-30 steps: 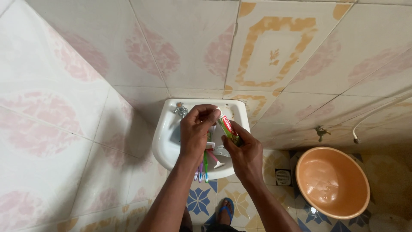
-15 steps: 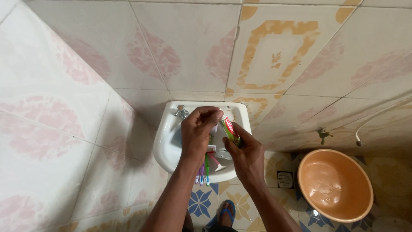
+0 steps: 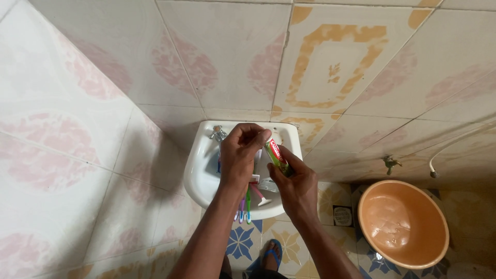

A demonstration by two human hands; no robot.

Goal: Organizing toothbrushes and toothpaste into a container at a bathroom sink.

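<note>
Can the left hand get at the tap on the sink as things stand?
Probably yes: the left hand is just right of the tap, nothing between them, but its fingers are pinched at the toothpaste tube top.

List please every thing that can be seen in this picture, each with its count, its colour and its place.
toothpaste tube: one, green and red, in the right hand, over the sink
toothbrushes: at least three, purple, green and pink handles, at the sink's front edge, below the left hand
sink: one, white, fixed at the tiled wall
tap: one, metal, at the sink's back left corner
basin: one, orange, on the floor at the right
wall tap: one, metal, low on the right wall
floor drain: one, white, beside the basin
left hand: fingertips pinched at the tube's top end
right hand: closed around the tube
</note>
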